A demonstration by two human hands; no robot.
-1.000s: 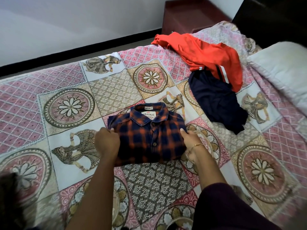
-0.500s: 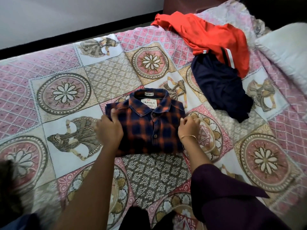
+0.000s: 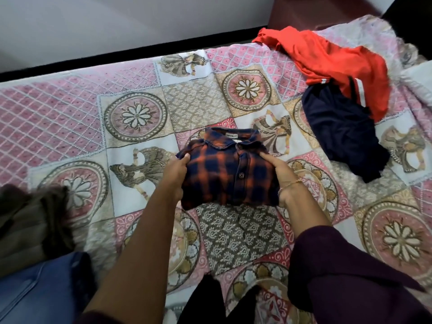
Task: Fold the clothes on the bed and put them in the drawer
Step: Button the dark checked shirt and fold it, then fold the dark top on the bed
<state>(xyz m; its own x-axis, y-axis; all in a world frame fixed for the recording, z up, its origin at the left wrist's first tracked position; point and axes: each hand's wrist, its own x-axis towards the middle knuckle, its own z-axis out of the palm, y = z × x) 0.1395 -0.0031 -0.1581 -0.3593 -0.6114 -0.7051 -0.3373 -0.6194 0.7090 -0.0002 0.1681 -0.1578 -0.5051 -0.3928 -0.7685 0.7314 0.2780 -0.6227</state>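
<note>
I grip the folded plaid shirt [image 3: 230, 169] by its two sides: my left hand [image 3: 175, 175] curls round its left edge, thumb on top, and my right hand [image 3: 281, 177] clasps the right edge, thumb laid along the cloth. The shirt sits mid-bed on the patterned bedspread [image 3: 70, 118], collar toward the far side. Far right lie an orange garment [image 3: 327, 57] and, touching its near edge, a navy garment [image 3: 341, 134]. Near left, jeans [image 3: 39, 291] and an olive cloth [image 3: 25, 220].
</note>
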